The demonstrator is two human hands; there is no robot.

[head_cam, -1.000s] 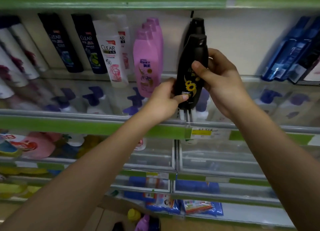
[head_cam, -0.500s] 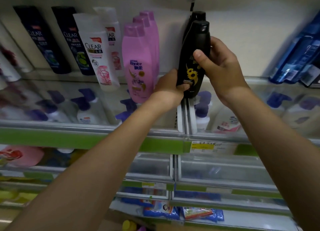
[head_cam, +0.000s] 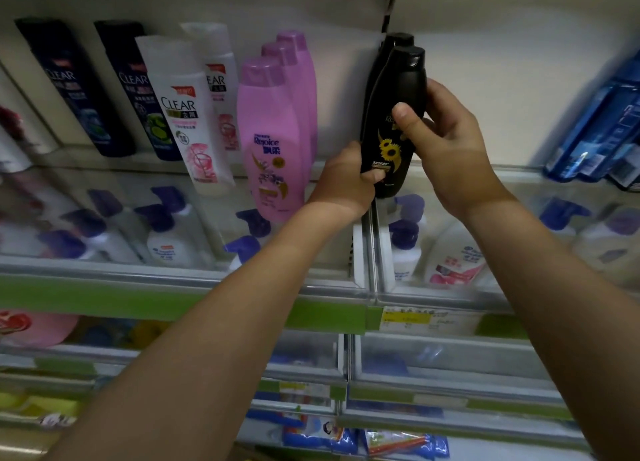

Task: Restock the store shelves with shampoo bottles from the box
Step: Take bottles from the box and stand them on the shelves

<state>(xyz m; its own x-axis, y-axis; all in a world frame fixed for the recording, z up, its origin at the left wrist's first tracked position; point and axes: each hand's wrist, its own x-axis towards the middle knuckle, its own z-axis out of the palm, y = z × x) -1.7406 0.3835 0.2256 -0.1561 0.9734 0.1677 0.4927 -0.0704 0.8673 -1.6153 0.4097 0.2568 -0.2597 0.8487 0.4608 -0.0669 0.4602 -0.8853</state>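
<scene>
— So, what differs from half a second back?
— Little. Black sunflower bottle sits slightly more upright; both hands keep their hold.
— Grip?
— Left hand pinches the bottle's lower edge, thumb on the front. Right hand wraps the right side, thumb pressed across the label.
— Where is the bottle?
— Upper shelf, directly in front of a second black bottle, base near the shelf's front lip.
— Room?
— Pink bottles stand near on the left, a gap between. Bare shelf stretches right toward blue packs.
</scene>
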